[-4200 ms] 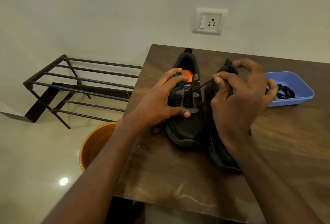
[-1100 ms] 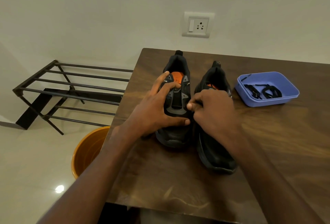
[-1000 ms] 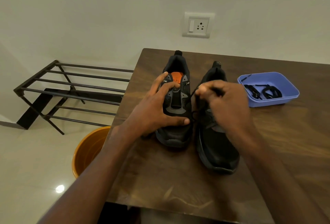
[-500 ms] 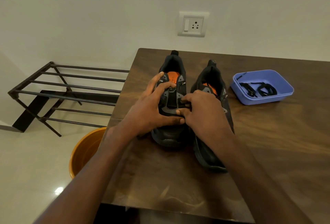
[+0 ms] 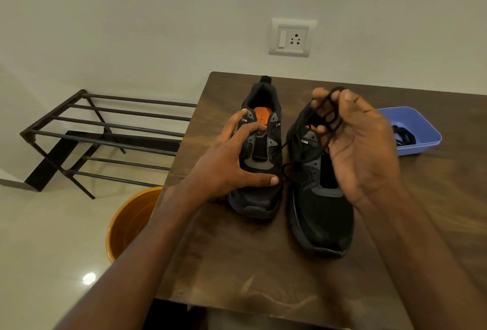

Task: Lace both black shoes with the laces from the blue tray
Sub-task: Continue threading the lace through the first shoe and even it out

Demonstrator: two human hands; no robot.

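Observation:
Two black shoes with orange insoles stand side by side on the brown table [image 5: 263,271]. My left hand [image 5: 226,163] grips the left shoe [image 5: 261,150] across its eyelet area, thumb on the right side. Raised above the right shoe [image 5: 319,213], my right hand [image 5: 361,145] pinches a black lace [image 5: 297,145] looped around its fingers. That lace runs down to the lower right eyelets of the left shoe. At the right sits the blue tray [image 5: 419,124] with another black lace [image 5: 403,136] in it.
A dark metal shoe rack [image 5: 105,132] stands on the floor to the left. An orange bucket [image 5: 129,221] sits beside the table's left edge. A wall socket [image 5: 291,38] is above the table's far edge.
My right hand has risen from the left shoe's eyelets, up and to the right, drawing the lace out with it. My left hand keeps its grip on the left shoe.

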